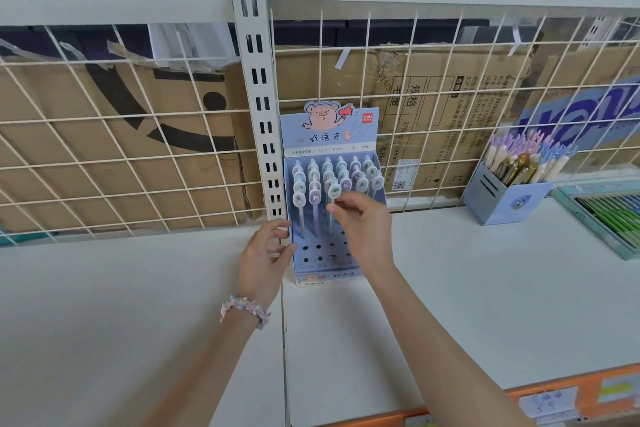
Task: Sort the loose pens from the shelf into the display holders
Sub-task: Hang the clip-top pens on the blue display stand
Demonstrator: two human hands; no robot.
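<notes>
Right hand (360, 222) pinches a charm-topped pen (333, 198), long axis near upright, tip above the pig display holder's (325, 253) empty holes; left hand (266, 253), fingers loosely curled, steadies the holder's left edge.

The shelf (138, 305) is smooth, matt white painted metal, backed by a white-coated wire grid (121, 156) over creased brown cardboard (433, 87). The display holder (377, 198) is printed pale-blue card with a slight sheen, its pens (334, 199) glossy plastic.
</notes>
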